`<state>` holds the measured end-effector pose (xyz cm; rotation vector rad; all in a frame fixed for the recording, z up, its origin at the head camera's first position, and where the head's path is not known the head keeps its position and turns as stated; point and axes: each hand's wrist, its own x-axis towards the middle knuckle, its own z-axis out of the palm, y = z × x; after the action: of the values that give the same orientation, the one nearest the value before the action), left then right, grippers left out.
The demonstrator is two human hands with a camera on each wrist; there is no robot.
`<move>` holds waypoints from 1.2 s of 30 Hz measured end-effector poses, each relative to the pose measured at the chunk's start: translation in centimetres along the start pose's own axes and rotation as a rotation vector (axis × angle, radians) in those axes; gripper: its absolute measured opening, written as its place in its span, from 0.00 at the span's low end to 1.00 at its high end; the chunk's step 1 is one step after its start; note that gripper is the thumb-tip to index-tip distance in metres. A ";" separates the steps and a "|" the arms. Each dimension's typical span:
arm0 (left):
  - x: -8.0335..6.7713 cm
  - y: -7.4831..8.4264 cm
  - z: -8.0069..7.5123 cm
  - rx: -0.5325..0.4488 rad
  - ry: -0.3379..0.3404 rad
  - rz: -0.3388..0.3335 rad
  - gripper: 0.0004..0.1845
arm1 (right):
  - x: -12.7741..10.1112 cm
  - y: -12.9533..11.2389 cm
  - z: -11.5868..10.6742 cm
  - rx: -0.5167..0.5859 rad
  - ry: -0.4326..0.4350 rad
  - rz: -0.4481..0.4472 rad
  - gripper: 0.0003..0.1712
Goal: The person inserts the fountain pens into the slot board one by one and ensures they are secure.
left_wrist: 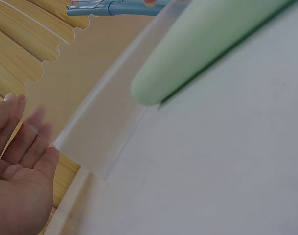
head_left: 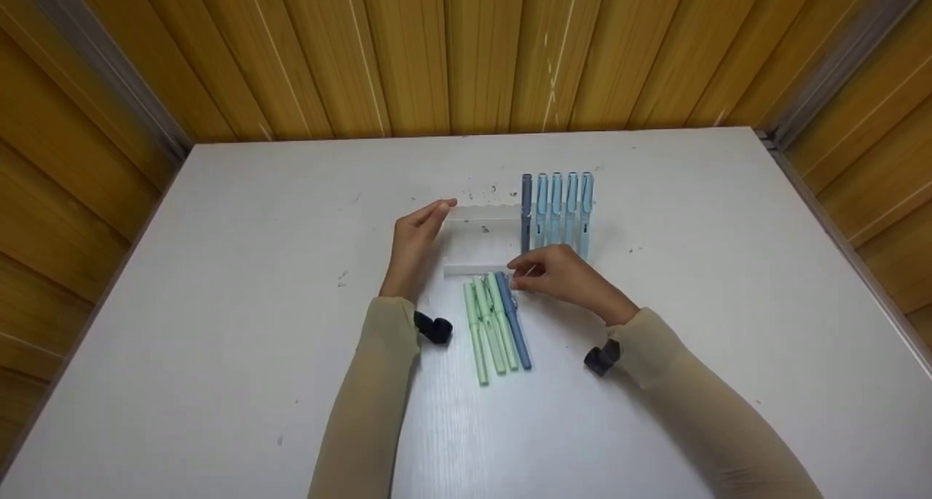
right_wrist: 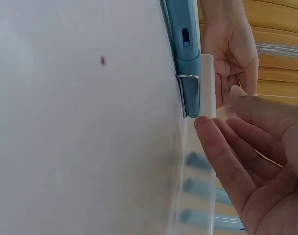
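A clear plastic pen stand [head_left: 480, 269] with a scalloped top edge sits mid-table. My left hand [head_left: 419, 244] holds its left edge, some fingers showing through the panel in the left wrist view. At its right end stand a dark blue pen [head_left: 526, 211] and several light blue pens [head_left: 557, 200]. In front of the stand lie three light green pens [head_left: 488, 324] and a blue pen [head_left: 515, 324] with a metal clip. My right hand [head_left: 561, 277] is by that blue pen's cap end, thumb and index finger apart, a fingertip at or very near the cap [right_wrist: 190, 93].
The white table [head_left: 255, 324] carries small dark marks. Yellow wood-look panels [head_left: 408, 54] rise behind it and at both sides. Each wrist wears a small black camera, one of them the left camera [head_left: 435, 330].
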<state>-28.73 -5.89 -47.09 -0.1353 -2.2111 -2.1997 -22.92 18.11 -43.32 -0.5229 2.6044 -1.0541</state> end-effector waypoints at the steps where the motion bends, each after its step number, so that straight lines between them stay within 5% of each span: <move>1: 0.0 0.0 0.0 -0.005 0.001 -0.004 0.21 | 0.0 0.1 0.1 0.004 -0.007 0.006 0.20; 22: 0.2 -0.1 0.1 0.008 0.018 -0.007 0.19 | 0.4 -0.5 1.3 0.042 -0.030 0.168 0.23; 36: 0.0 0.0 0.1 -0.034 0.003 -0.018 0.19 | 0.2 -0.4 1.1 0.013 -0.054 0.131 0.26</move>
<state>-28.71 -5.81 -47.05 -0.1125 -2.1826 -2.2465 -22.59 17.08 -43.83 -0.3668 2.5442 -0.9998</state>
